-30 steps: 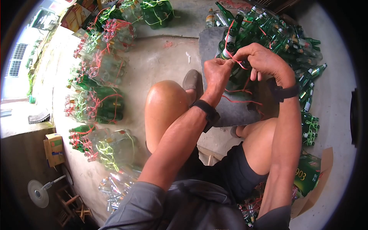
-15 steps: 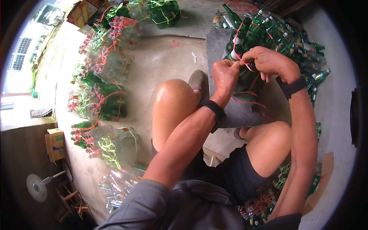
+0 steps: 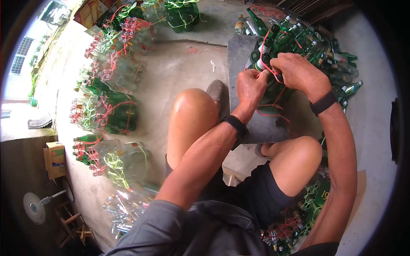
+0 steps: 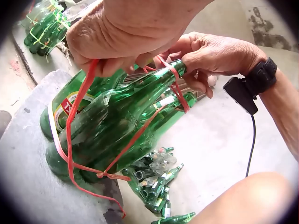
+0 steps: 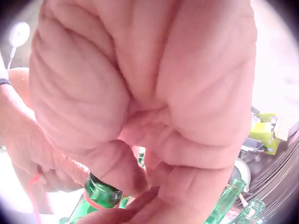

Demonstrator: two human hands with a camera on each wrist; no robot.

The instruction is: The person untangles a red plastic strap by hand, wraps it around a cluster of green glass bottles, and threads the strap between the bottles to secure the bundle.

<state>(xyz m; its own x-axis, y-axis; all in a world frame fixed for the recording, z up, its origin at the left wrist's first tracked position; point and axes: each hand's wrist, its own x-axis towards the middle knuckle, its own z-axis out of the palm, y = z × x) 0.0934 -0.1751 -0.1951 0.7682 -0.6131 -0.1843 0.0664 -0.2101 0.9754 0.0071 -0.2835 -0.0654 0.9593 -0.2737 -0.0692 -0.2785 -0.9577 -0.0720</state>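
Note:
A bundle of green glass bottles [image 4: 107, 126] stands on a grey slab [image 3: 267, 130], with red plastic string [image 4: 70, 140] looped around the bodies and necks. My left hand [image 3: 251, 87] pinches a length of that string, which hangs down past the bottles in the left wrist view. On the far side of the necks my right hand [image 3: 301, 74] has its fingers curled at the string by a bottle mouth. Both hands are close together above the bundle. In the right wrist view my palm hides most of what its fingertips grip.
Many loose green bottles [image 3: 316, 47] lie heaped behind and right of the slab. Tied bottle bundles [image 3: 117, 113] line the floor at left. A fan [image 3: 35, 208] and a cardboard box [image 3: 54, 160] are at lower left. My knees [image 3: 192, 106] flank the slab.
My hands, together at the string before, have moved slightly apart, the right one up and away from the left. The head view has shifted a little.

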